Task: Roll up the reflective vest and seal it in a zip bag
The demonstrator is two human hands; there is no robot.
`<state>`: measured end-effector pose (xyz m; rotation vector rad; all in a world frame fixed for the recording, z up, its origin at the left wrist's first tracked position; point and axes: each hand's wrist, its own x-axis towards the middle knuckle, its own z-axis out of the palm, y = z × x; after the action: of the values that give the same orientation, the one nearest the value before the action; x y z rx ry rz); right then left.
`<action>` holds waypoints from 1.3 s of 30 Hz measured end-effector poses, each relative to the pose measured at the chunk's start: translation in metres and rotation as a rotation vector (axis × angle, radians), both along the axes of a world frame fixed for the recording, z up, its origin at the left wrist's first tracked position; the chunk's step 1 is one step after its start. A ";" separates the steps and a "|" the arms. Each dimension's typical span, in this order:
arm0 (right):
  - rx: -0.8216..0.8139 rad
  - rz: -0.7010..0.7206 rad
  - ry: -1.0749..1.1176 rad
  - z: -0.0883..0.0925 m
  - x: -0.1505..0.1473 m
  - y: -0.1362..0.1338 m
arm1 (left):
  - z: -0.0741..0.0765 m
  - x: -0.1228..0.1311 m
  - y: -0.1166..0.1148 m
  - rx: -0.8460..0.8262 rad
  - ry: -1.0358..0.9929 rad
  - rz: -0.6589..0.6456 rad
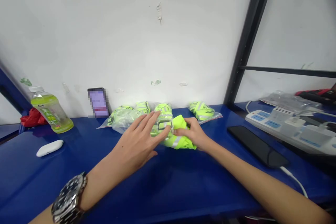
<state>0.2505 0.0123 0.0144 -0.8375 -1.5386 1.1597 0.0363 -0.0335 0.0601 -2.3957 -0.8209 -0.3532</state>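
Two hands on folded neon vest beside bagged vests: right hand pinching vest, left hand splayed flat, grasping nothing (clear bag slippery). Risk: fold springing loose, vest sliding on blue surface.

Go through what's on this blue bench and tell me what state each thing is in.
Folded hi-vis vest: unbagged, gripped by right hand.
Left hand: open, fingers on a clear bag.
Bagged vests: lying by the wall.
Green drink bottle: capped, tilted.
Black phone: face up, cable plugged in.
Power strip: chargers plugged in.
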 end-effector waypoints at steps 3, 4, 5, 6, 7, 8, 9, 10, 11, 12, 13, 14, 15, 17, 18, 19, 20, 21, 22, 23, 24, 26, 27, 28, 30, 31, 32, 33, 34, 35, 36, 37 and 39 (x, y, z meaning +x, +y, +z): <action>-0.170 0.065 0.133 0.005 0.001 -0.005 | 0.002 -0.003 0.011 -0.045 0.021 0.013; -0.209 0.076 0.156 0.005 0.001 -0.007 | 0.001 -0.002 0.014 -0.055 0.022 0.015; -0.239 0.083 0.172 0.005 0.000 -0.008 | 0.000 0.000 0.017 -0.063 0.018 0.009; -0.264 0.086 0.182 0.005 -0.001 -0.009 | -0.001 0.002 0.019 -0.072 0.013 -0.005; -0.285 0.086 0.192 0.004 -0.001 -0.009 | -0.002 0.004 0.021 -0.083 0.007 -0.023; -0.305 0.086 0.203 0.003 -0.002 -0.009 | -0.004 0.006 0.022 -0.099 -0.001 -0.036; -0.324 0.090 0.213 0.002 -0.002 -0.009 | -0.006 0.008 0.024 -0.121 -0.014 -0.041; -0.341 0.089 0.226 0.001 -0.002 -0.008 | -0.009 0.009 0.025 -0.145 -0.031 -0.036; -0.361 0.085 0.242 0.001 -0.003 -0.008 | -0.013 0.010 0.026 -0.164 -0.055 -0.026; -0.380 0.074 0.258 0.000 -0.003 -0.008 | -0.016 0.011 0.028 -0.177 -0.087 -0.021; -0.394 0.059 0.274 -0.001 -0.004 -0.009 | -0.020 0.011 0.029 -0.187 -0.126 -0.020; -0.406 0.041 0.291 -0.001 -0.005 -0.009 | -0.023 0.012 0.030 -0.195 -0.167 -0.027; -0.413 0.022 0.310 -0.002 -0.007 -0.010 | -0.026 0.013 0.030 -0.201 -0.204 -0.038; -0.416 -0.007 0.340 -0.005 -0.010 -0.012 | -0.028 0.017 0.031 -0.197 -0.253 -0.065; -0.412 -0.019 0.352 -0.006 -0.013 -0.013 | -0.029 0.018 0.032 -0.183 -0.260 -0.079; -0.405 -0.032 0.361 -0.008 -0.015 -0.014 | -0.029 0.020 0.032 -0.160 -0.262 -0.092; -0.398 -0.048 0.369 -0.010 -0.018 -0.015 | -0.028 0.021 0.032 -0.139 -0.258 -0.103; -0.392 -0.066 0.375 -0.011 -0.020 -0.016 | -0.028 0.022 0.032 -0.126 -0.253 -0.111; -0.389 -0.081 0.377 -0.012 -0.023 -0.017 | -0.028 0.022 0.033 -0.126 -0.252 -0.114; -0.389 -0.092 0.377 -0.013 -0.025 -0.018 | -0.028 0.022 0.034 -0.135 -0.258 -0.117; -0.392 -0.095 0.375 -0.013 -0.026 -0.019 | -0.028 0.022 0.034 -0.152 -0.268 -0.118; -0.399 -0.072 0.373 -0.011 -0.026 -0.022 | -0.029 0.021 0.037 -0.187 -0.294 -0.115; -0.399 -0.042 0.376 -0.009 -0.025 -0.023 | -0.029 0.019 0.038 -0.198 -0.304 -0.104; -0.397 0.004 0.381 -0.007 -0.023 -0.024 | -0.029 0.018 0.040 -0.209 -0.309 -0.088; -0.396 0.115 0.388 -0.003 -0.019 -0.025 | -0.029 0.015 0.043 -0.240 -0.306 -0.053; -0.400 0.160 0.387 -0.002 -0.018 -0.026 | -0.028 0.014 0.045 -0.255 -0.303 -0.042; -0.404 0.182 0.386 -0.002 -0.017 -0.025 | -0.027 0.013 0.046 -0.264 -0.295 -0.038; -0.407 0.179 0.386 -0.002 -0.017 -0.025 | -0.026 0.012 0.046 -0.249 -0.289 -0.031; -0.405 0.154 0.389 -0.002 -0.017 -0.024 | -0.026 0.012 0.045 -0.205 -0.291 -0.011; -0.398 0.117 0.397 -0.002 -0.018 -0.022 | -0.025 0.012 0.044 -0.136 -0.294 0.013; -0.389 0.075 0.409 -0.003 -0.019 -0.021 | -0.025 0.012 0.041 -0.058 -0.297 0.033; -0.378 0.034 0.423 -0.003 -0.020 -0.019 | -0.025 0.013 0.037 0.014 -0.298 0.043; -0.360 -0.042 0.457 -0.003 -0.021 -0.017 | -0.026 0.015 0.028 0.090 -0.307 0.030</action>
<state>0.2295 -0.0047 0.0118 -0.7632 -0.9498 1.5012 0.0512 -0.0058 0.0340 -2.2739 -0.9522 -0.7431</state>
